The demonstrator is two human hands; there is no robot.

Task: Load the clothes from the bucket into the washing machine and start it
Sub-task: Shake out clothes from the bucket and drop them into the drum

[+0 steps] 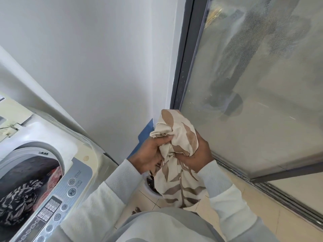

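Note:
Both my hands grip a cream cloth with brown leaf print [176,137], bunched up in front of me. My left hand [148,154] holds its left side and my right hand [197,154] its right side. The cloth's tail hangs down over the white bucket [150,188] on the floor, where dark clothes show at the rim; most of the bucket is hidden. At the left stands the top-loading washing machine [83,159], its drum open with a black-and-white patterned garment [17,201] and a red floral one inside.
The machine's control panel [57,203] with power and start/pause buttons faces me at lower left. A white wall is ahead. A sliding glass door [253,84] with a dark frame runs along the right. Beige floor tiles lie below.

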